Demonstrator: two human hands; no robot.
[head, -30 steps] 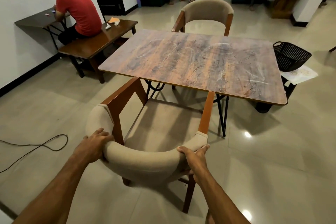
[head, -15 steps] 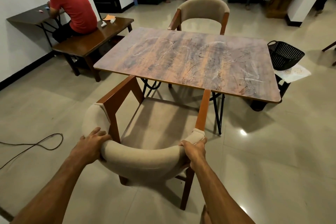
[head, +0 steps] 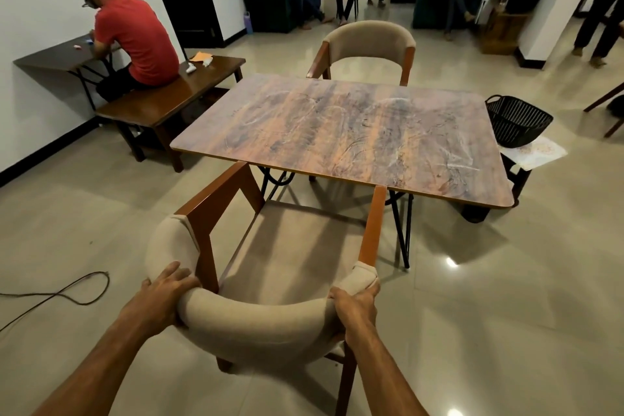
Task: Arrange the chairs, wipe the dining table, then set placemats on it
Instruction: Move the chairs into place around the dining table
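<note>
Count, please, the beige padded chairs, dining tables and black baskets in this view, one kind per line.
Beige padded chairs: 2, the near chair, gripped by the left hand and right hand, and the far chair
Dining table: 1
Black basket: 1
Total: 4

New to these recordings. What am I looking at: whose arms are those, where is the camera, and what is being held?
No machine here: a person wears a wide-angle camera on the head, looking down at their own arms. The left hand and right hand both grip the padded backrest of the near chair, which faces the dining table. The tabletop shows smeary marks and no placemats. A second chair stands at the far side; a black basket sits off the table's right end.
</note>
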